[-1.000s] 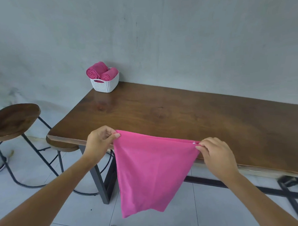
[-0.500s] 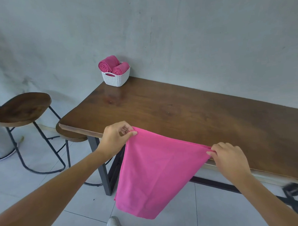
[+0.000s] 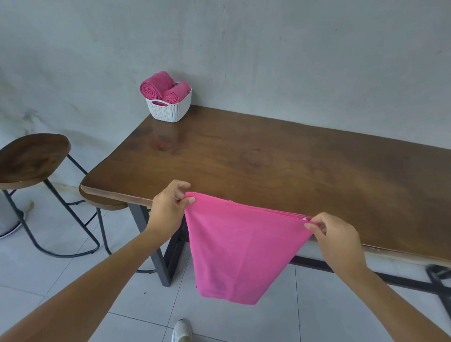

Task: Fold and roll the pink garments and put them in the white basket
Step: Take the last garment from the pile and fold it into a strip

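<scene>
The left hand (image 3: 169, 212) and right hand (image 3: 336, 239) pinch the pink garment's (image 3: 242, 250) top corners, hanging it, seemingly doubled, over the table's (image 3: 296, 162) near edge for flat laying.

1. Pink garment (image 3: 243, 250): plain and smooth, hanging in the air at the table's (image 3: 296, 167) near edge. My left hand (image 3: 168, 209) and right hand (image 3: 336, 241) pinch its top corners, and it narrows toward the bottom.
2. White basket (image 3: 168, 108): woven-look, upright on the table's far left corner.
3. Two pink rolls (image 3: 154, 86): side by side in the basket, poking out the top, spiral ends facing me.
</scene>
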